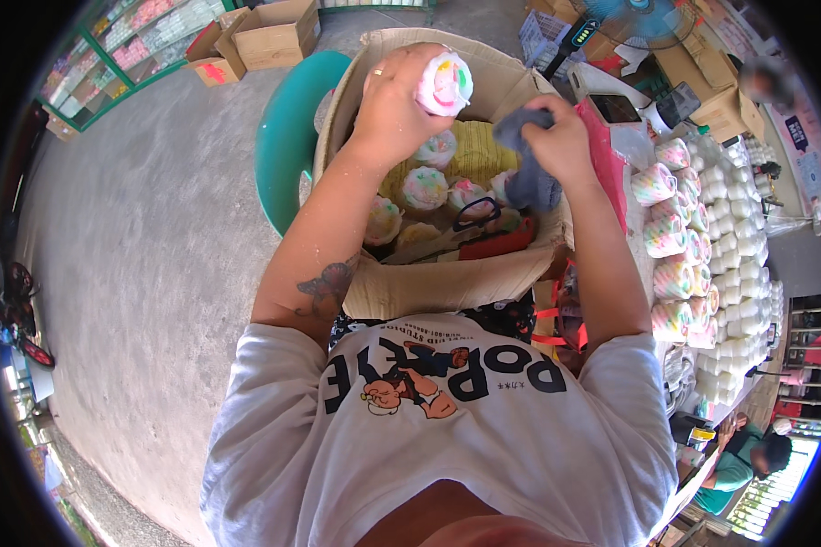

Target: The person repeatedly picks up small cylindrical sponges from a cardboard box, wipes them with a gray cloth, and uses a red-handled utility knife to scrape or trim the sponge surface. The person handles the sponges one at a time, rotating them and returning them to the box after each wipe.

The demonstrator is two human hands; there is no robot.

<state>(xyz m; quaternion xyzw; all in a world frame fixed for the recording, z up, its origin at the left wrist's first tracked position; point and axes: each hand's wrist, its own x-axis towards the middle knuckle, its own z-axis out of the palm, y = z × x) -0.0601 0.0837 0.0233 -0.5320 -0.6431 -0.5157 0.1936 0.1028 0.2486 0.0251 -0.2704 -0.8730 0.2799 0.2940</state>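
My left hand [400,102] is raised over the far left part of a cardboard box [429,294], its fingers wrapped round a short, candle-like cylinder [448,84], white with pink, green and orange patches. A dark grey-blue cloth [531,182] hangs from my right hand [561,137], which pinches it over the box's right side. Inside the box lie several similar mottled cylinders [425,188] by ridged yellow material [476,150]. Dark-handled scissors [476,214] and a red item [497,244] lie at the near side.
A teal round tub or chair [287,137] stands left of the box. On the right, a table carries rows of mottled cylinders [666,228] and stacked white pieces [734,273], with a phone [613,108] farther back. A person in green [734,469] is at the lower right.
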